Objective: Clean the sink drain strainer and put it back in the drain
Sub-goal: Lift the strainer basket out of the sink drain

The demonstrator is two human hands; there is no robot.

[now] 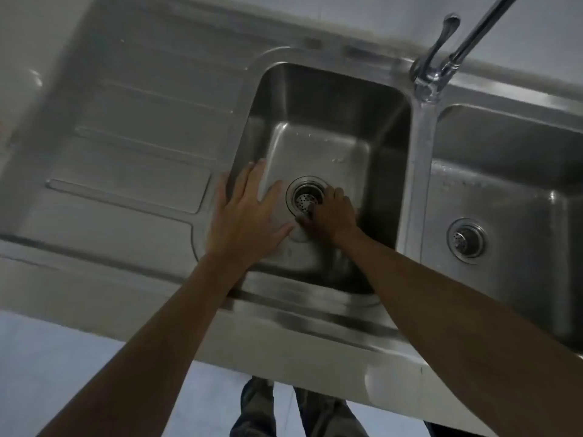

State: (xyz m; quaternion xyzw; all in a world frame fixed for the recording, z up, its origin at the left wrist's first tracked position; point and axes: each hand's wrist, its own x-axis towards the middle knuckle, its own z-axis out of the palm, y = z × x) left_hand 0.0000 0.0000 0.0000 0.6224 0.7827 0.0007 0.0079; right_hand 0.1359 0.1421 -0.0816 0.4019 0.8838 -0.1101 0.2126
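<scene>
While the right hand (331,216) pinches the strainer (305,199) in the drain, the left hand (249,212) hovers spread beside it.

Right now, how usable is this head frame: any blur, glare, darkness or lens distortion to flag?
Head view: dim overall and slightly soft. Wide-angle bending curves the counter edge. Glare streaks the divider below the faucet. The right hand sits dark and a little smeared at the strainer, so its grip is unclear; the left hand is brighter, fingers spread.
</scene>
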